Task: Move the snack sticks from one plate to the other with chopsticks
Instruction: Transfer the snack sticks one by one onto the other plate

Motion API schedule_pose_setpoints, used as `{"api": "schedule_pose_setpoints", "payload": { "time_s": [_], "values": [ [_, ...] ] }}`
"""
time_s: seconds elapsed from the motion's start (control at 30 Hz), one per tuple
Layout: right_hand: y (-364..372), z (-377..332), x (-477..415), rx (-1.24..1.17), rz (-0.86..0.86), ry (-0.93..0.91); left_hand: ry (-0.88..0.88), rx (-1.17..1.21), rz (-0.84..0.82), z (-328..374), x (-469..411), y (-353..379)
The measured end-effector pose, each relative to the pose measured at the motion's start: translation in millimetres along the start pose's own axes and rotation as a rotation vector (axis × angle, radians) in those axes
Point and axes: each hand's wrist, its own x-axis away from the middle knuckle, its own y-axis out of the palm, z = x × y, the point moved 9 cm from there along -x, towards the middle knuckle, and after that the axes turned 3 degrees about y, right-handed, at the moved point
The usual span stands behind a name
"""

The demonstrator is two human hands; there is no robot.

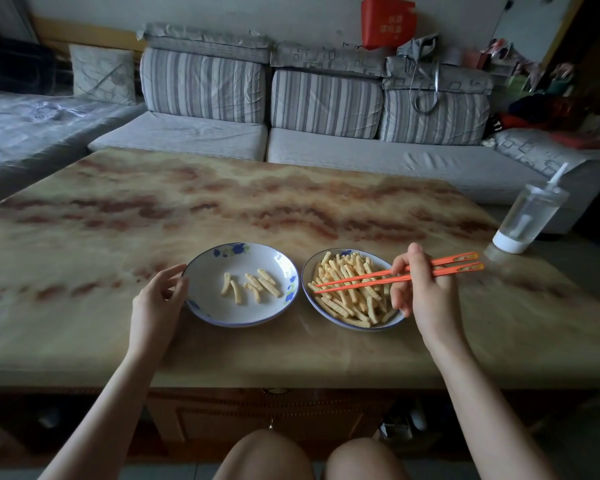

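Note:
Two white plates with blue flower rims stand side by side on the marble-look table. The right plate [309, 268] is piled with many yellow crinkled snack sticks [347, 299]. The left plate [274, 258] holds several snack sticks [253, 284] near its middle. My right hand [420, 289] grips a pair of orange chopsticks [364, 278]; their tips hover over the left part of the pile, with no stick between them. My left hand [160, 299] curls its fingers around the left plate's left rim.
A clear tumbler with a straw and white base [527, 216] stands at the table's right far edge. A grey striped sofa [326, 140] runs behind the table. The table's front edge [291, 379] is near my knees.

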Motion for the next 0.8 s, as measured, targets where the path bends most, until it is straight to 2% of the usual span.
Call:
{"api": "schedule_pose_setpoints", "payload": {
  "time_s": [0.2,0.47,0.63,0.8],
  "values": [
    [-2,-3,1,-0.032,0.061,-0.003,-0.004,-0.005,0.005,-1,0,0],
    [10,-14,-6,-0.212,0.147,0.038,-0.006,0.006,0.005,-3,0,0],
    [59,-6,-9,-0.277,0.059,0.092,-0.014,0.008,0.009,-6,-2,0],
    [102,10,-6,-0.232,-0.043,0.123,-0.018,0.002,0.016,-5,-1,-1]
  ]
}}
